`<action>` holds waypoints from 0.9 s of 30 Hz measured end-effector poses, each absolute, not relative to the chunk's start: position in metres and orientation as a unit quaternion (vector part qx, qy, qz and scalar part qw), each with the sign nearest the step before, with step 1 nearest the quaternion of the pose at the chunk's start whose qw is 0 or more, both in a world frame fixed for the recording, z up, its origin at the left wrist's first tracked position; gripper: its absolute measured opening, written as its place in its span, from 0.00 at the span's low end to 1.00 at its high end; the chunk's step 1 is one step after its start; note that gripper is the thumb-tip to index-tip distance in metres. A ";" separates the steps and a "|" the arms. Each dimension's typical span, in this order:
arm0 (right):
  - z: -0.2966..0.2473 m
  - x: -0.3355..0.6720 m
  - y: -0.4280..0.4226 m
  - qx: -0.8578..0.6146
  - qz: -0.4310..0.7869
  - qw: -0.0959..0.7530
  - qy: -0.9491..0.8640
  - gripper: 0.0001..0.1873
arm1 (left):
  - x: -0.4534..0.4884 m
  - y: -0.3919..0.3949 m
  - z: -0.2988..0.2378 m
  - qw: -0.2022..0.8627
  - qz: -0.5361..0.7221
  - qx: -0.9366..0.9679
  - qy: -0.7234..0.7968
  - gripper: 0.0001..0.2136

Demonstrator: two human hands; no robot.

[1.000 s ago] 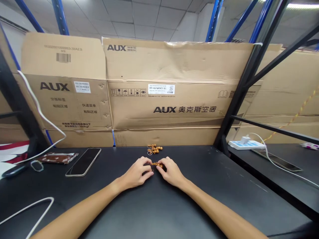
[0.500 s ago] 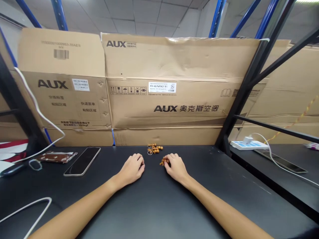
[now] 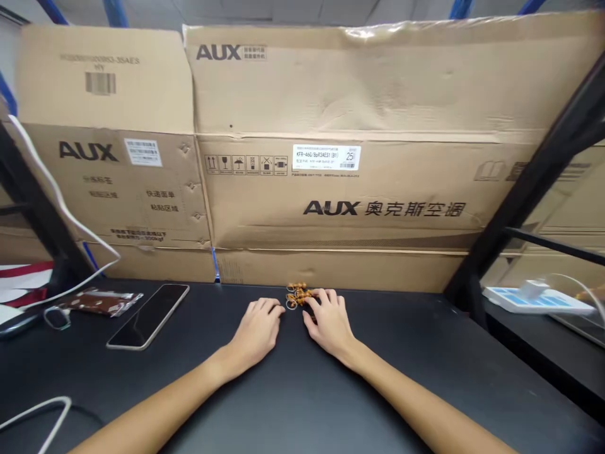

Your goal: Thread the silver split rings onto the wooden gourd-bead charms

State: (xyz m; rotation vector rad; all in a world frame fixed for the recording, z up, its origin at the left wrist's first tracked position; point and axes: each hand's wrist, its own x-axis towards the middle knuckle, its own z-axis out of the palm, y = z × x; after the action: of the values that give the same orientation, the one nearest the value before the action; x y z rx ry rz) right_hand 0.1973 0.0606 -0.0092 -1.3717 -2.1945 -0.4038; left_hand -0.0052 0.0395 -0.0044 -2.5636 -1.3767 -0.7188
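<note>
A small cluster of amber wooden gourd-shaped beads (image 3: 297, 294) lies at the back edge of the black table (image 3: 378, 378), with a metal key ring (image 3: 292, 304) at its front. My right hand (image 3: 329, 321) rests against the cluster's right side, fingers curled over it. Whether it grips any beads is hidden. My left hand (image 3: 259, 328) lies palm down just left of the key ring, holding nothing.
A smartphone (image 3: 147, 325) and a brown foil packet (image 3: 101, 302) lie to the left. White cables run along the left side. Large AUX cardboard boxes (image 3: 331, 157) stand behind the table. A black shelf post (image 3: 534, 189) stands at right, beyond it a power strip (image 3: 536, 299).
My right hand has moved up to the bead cluster, and the separate bead piece beside it no longer shows. My left hand has moved closer to the cluster. The view has tilted and shifted.
</note>
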 end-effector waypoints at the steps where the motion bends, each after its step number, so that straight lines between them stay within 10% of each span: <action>1: -0.010 0.196 0.062 -0.506 -0.144 0.262 -0.809 0.10 | -0.002 0.040 -0.005 0.069 -0.236 -0.854 -0.458 0.12; 27: -0.008 0.199 0.055 -0.410 -0.036 0.312 -0.856 0.04 | 0.013 0.040 0.000 -0.007 -0.282 -0.861 -0.424 0.04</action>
State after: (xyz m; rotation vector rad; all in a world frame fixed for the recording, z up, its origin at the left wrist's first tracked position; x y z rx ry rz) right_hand 0.1988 0.0554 -0.0082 -1.0812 -2.2600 -0.0949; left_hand 0.0132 0.0396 0.0002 -2.7166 -1.3380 -0.8897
